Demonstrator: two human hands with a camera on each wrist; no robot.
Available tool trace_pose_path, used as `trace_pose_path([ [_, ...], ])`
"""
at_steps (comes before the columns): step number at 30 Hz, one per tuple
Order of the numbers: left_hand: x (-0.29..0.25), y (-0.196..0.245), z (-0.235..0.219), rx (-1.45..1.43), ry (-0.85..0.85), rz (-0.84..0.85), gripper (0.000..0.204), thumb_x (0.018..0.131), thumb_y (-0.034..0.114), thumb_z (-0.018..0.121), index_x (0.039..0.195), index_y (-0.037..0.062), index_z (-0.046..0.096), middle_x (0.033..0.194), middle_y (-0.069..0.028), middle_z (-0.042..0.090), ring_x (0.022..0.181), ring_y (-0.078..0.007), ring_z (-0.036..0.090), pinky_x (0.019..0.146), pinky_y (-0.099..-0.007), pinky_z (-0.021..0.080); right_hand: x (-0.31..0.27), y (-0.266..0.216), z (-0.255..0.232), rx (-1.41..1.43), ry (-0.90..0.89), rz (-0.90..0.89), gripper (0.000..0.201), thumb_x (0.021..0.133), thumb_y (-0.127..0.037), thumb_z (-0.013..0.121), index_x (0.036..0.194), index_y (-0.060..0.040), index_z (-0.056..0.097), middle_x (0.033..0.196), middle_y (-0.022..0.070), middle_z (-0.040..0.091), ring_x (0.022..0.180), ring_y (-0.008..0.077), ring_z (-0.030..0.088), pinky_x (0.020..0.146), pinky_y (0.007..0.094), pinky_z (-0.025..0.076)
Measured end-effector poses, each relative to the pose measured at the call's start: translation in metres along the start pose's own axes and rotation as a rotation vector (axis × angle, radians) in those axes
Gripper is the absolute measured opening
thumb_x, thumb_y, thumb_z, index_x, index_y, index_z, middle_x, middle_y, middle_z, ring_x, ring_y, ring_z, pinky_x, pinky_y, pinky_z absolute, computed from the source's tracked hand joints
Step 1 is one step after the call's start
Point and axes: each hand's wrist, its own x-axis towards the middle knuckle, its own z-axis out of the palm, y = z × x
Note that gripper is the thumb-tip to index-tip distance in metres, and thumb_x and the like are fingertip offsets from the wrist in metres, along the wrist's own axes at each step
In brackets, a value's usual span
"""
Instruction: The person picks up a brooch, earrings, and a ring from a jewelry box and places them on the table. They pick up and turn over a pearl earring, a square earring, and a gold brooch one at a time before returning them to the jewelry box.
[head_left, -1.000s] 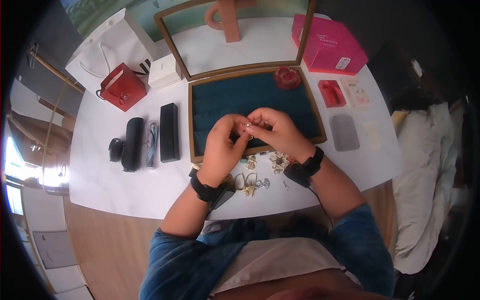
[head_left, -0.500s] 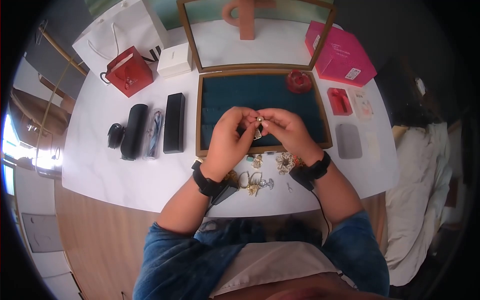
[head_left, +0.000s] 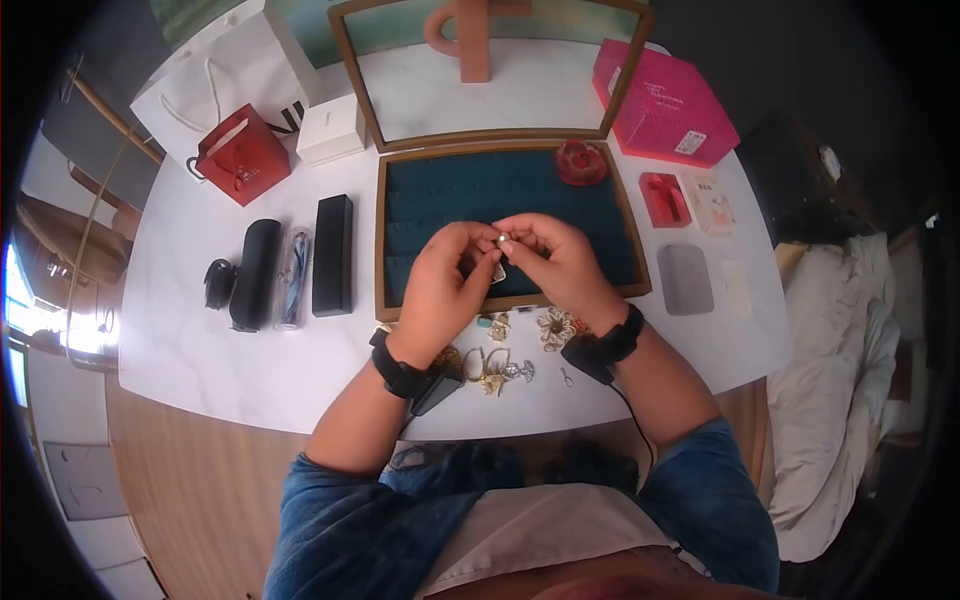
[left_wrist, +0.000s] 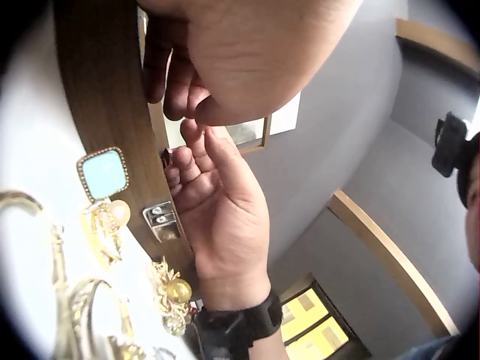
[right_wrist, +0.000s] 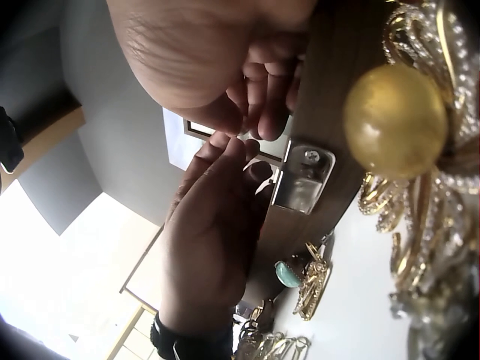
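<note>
Both hands meet over the front part of an open jewellery box (head_left: pixel 430 180) lined in dark teal. My left hand (head_left: pixel 443 285) pinches a small pearl jewellery piece (head_left: pixel 503 240) between thumb and fingers. From the other side, my right hand (head_left: pixel 565 262) pinches the same piece at its pearl. A pale, gold-edged part of it hangs below the fingertips, and the rest is hidden by the fingers. On the table before the box lie a turquoise square piece (left_wrist: pixel 103 175), a flower brooch (head_left: pixel 557 328), gold hoops (head_left: pixel 487 362) and a large yellow-bead ornament (right_wrist: pixel 396 121).
The box's glass lid (head_left: pixel 490 138) stands raised behind it. A red rose-shaped object (head_left: pixel 580 162) sits in its far right corner. Black cases (head_left: pixel 333 255) and bags (head_left: pixel 243 160) stand left; a pink box (head_left: pixel 668 105), small red box (head_left: pixel 664 200) and grey pad (head_left: pixel 686 280) are right.
The head view has shifted slightly. Both hands stay together over the box, fingers turning the pearl piece a little; its pale hanging part shows more than a second ago.
</note>
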Motion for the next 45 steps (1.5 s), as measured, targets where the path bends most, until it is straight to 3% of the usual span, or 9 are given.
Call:
trace_pose_path([
  [3,0.000,-0.003,0.001,0.000,0.004,0.006,0.018,0.095,-0.005,0.070,0.112,-0.0013,0.067,0.102,-0.0064,0.069,0.088,-0.0121,0.066,0.079,-0.0266,0.054,0.001,-0.002,-0.004,-0.230,0.207,-0.160,0.022,0.101,-0.009,0.070,0.122,-0.0022,0.071,0.108,0.0066,0.075,0.095,0.0120,0.071,0.083,0.0282,0.056],
  [6,-0.001,-0.006,0.002,-0.001,0.003,0.003,0.015,0.096,-0.004,0.070,0.111,-0.0011,0.067,0.101,-0.0052,0.070,0.088,-0.0109,0.066,0.078,-0.0257,0.053,0.007,-0.006,-0.027,-0.415,0.435,-0.193,0.021,0.098,-0.009,0.071,0.119,-0.0045,0.072,0.104,0.0083,0.074,0.088,0.0158,0.071,0.079,0.0307,0.056],
  [9,-0.001,-0.007,0.001,0.000,-0.009,-0.009,0.013,0.097,-0.003,0.070,0.109,-0.0005,0.068,0.099,-0.0043,0.070,0.087,-0.0100,0.066,0.077,-0.0246,0.053,0.012,-0.012,-0.054,-0.716,0.527,-0.204,0.021,0.095,-0.009,0.071,0.115,-0.0058,0.073,0.101,0.0099,0.072,0.083,0.0207,0.070,0.077,0.0333,0.055],
  [18,-0.001,-0.006,0.001,-0.010,-0.041,-0.040,0.010,0.098,-0.001,0.069,0.108,0.0004,0.069,0.098,-0.0027,0.070,0.087,-0.0084,0.065,0.077,-0.0236,0.051,0.011,0.007,-0.068,-0.833,0.461,-0.015,0.019,0.091,-0.011,0.074,0.110,-0.0076,0.074,0.096,0.0098,0.071,0.083,0.0273,0.070,0.076,0.0384,0.056],
  [30,-0.001,-0.005,0.000,0.004,-0.063,-0.046,0.009,0.098,0.000,0.070,0.107,0.0003,0.069,0.097,-0.0025,0.069,0.087,-0.0083,0.065,0.076,-0.0234,0.051,0.009,0.011,-0.069,-0.937,0.425,-0.086,0.014,0.096,-0.011,0.066,0.107,-0.0055,0.075,0.103,0.0148,0.073,0.095,0.0360,0.071,0.085,0.0442,0.057],
  [37,-0.001,-0.007,0.001,-0.001,-0.089,-0.045,0.010,0.098,0.000,0.071,0.108,-0.0006,0.069,0.099,-0.0038,0.069,0.087,-0.0092,0.065,0.076,-0.0242,0.052,0.008,0.006,-0.065,-0.925,0.422,-0.070,0.016,0.098,-0.013,0.066,0.109,-0.0049,0.074,0.106,0.0149,0.073,0.096,0.0354,0.071,0.086,0.0433,0.057],
  [40,-0.001,-0.010,0.003,-0.022,-0.054,-0.018,0.011,0.094,0.002,0.074,0.104,-0.0004,0.071,0.096,-0.0094,0.069,0.079,-0.0166,0.067,0.067,-0.0284,0.052,0.007,0.002,-0.061,-0.899,0.429,-0.064,0.017,0.097,-0.013,0.068,0.111,-0.0049,0.073,0.107,0.0142,0.073,0.094,0.0333,0.072,0.085,0.0419,0.057],
  [43,-0.001,-0.005,-0.001,0.030,-0.111,-0.063,0.011,0.097,0.001,0.072,0.107,-0.0009,0.069,0.098,-0.0048,0.069,0.087,-0.0098,0.066,0.077,-0.0249,0.052,0.006,-0.015,-0.053,-0.846,0.390,-0.101,0.019,0.097,-0.013,0.070,0.114,-0.0050,0.073,0.105,0.0124,0.072,0.090,0.0283,0.072,0.081,0.0380,0.057],
  [45,0.000,-0.005,-0.001,0.026,-0.109,-0.073,0.011,0.097,0.001,0.072,0.107,-0.0011,0.069,0.099,-0.0051,0.069,0.086,-0.0100,0.066,0.076,-0.0248,0.052,0.004,-0.030,-0.047,-0.762,0.299,-0.118,0.019,0.097,-0.013,0.071,0.114,-0.0053,0.073,0.102,0.0109,0.072,0.085,0.0242,0.071,0.077,0.0348,0.056],
])
